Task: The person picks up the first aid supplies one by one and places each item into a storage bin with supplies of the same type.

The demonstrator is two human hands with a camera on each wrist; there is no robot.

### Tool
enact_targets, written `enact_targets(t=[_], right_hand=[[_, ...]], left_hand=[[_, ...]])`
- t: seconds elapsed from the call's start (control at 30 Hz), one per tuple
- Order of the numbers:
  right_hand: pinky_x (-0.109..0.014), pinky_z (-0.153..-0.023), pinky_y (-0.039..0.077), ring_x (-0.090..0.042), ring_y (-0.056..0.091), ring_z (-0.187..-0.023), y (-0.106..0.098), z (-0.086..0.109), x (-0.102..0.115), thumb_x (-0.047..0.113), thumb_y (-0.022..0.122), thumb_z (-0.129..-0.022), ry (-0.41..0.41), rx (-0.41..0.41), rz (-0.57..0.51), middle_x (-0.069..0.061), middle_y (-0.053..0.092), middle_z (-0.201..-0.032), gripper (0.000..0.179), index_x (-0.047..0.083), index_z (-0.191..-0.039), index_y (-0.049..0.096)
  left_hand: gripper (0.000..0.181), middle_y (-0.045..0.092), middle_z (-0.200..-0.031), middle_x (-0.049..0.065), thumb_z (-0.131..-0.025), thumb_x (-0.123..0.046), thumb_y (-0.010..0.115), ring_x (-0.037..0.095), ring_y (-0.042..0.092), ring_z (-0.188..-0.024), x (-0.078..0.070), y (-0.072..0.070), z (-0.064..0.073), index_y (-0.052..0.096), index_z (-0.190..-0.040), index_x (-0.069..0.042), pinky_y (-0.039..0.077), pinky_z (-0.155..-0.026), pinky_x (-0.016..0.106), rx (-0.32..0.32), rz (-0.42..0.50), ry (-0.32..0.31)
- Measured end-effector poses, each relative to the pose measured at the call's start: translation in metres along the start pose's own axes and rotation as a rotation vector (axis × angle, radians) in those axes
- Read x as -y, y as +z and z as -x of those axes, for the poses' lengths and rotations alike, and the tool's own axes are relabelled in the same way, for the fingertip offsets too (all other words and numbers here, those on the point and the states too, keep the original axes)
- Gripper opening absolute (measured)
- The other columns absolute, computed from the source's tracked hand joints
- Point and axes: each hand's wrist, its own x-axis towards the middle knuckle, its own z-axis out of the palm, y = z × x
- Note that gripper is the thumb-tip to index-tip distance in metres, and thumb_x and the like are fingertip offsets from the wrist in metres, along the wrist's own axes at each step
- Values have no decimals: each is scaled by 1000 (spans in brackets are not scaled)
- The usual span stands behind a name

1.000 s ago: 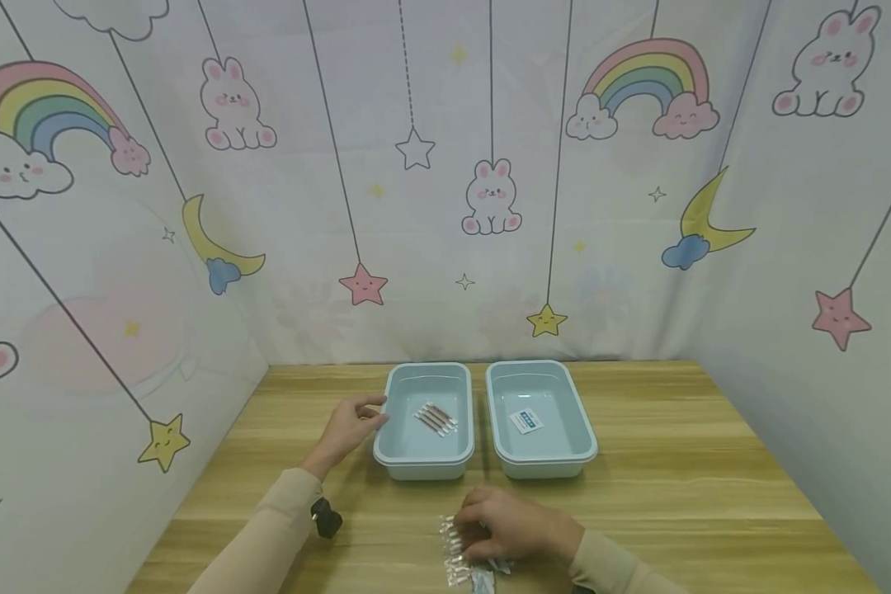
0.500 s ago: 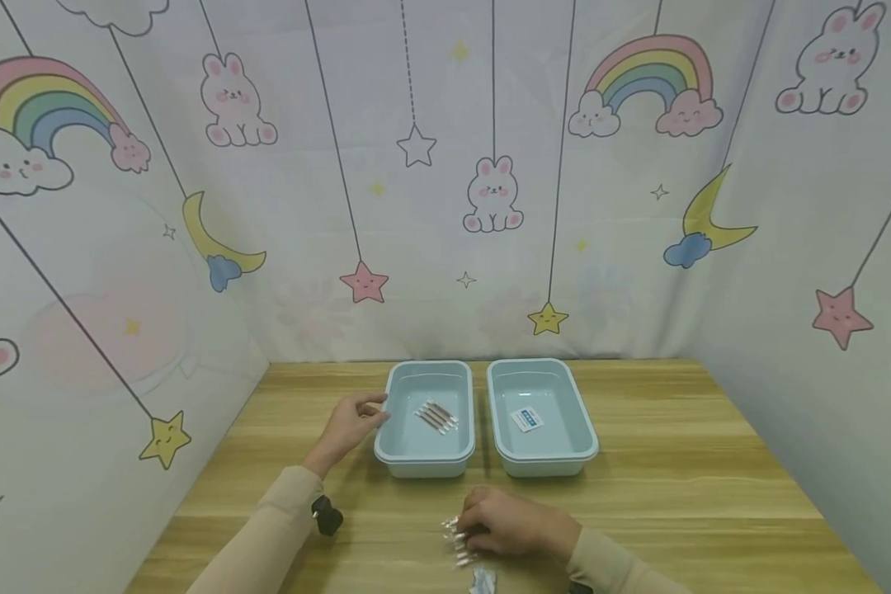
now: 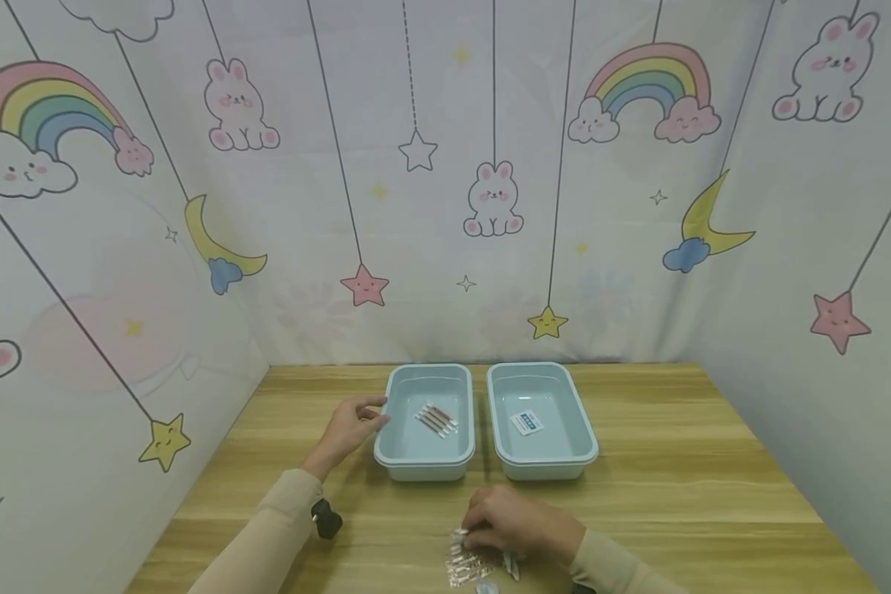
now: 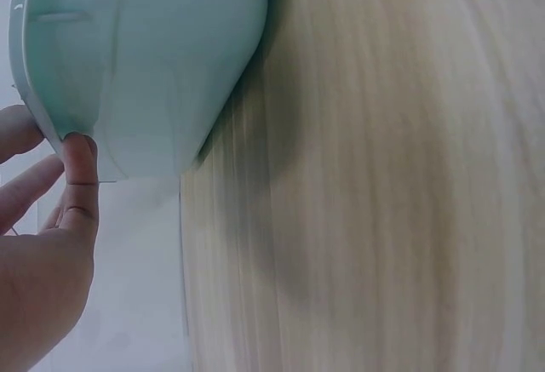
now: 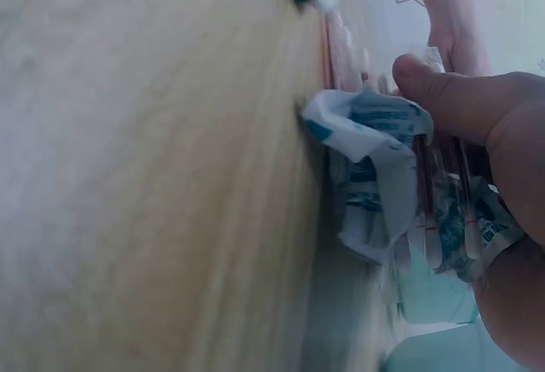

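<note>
My left hand (image 3: 351, 429) pinches the side rim of the left pale blue basin (image 3: 425, 459); in the left wrist view the thumb (image 4: 81, 168) presses under the lip. In that basin lie several brown cotton swabs (image 3: 436, 419) with white ends. My right hand (image 3: 520, 524) is low over the table's near side, its fingers at a clear-wrapped row of cotton swabs (image 3: 466, 565). The right wrist view shows the swabs' clear sleeves (image 5: 438, 193) in its grip, with a crumpled white and blue wrapper (image 5: 375, 159) beside them. Most of that hand's fingers are hidden there.
A second pale blue basin (image 3: 545, 455) stands to the right, holding a flat white and blue packet (image 3: 527, 422). A small bluish-white scrap (image 3: 487, 588) lies at the front edge of view. A patterned cloth (image 3: 416, 247) encloses the wooden table (image 3: 668, 495).
The swab row under my right hand has shifted slightly and shows more brown. A white wrapper piece reappears right of it. The left hand and both basins have stayed put.
</note>
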Motion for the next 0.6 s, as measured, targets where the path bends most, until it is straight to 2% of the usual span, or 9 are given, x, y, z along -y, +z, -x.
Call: enact_targets(t=[0.23,0.6], right_hand=[[-2,-75,40,6,57,-78,-3,-1,-1,26,71,-89,-31,-49,23,12,68,-84,8,19,-91,73],[-5,-79,45,5,61,-84,-6,1,-2,25,71,-89,21,-68,-33,9,71,-93,13,16,-98,74]], left_hand=[[45,67,-119,18,-88,-14,71,23,67,-95,1,0,0,60,-129,-1,57,-80,37,5,11,3],[43,66,-121,16,-88,-13,71,24,67,-96,-2,1,2,61,-128,-1,57,-80,38,-5,-5,13]])
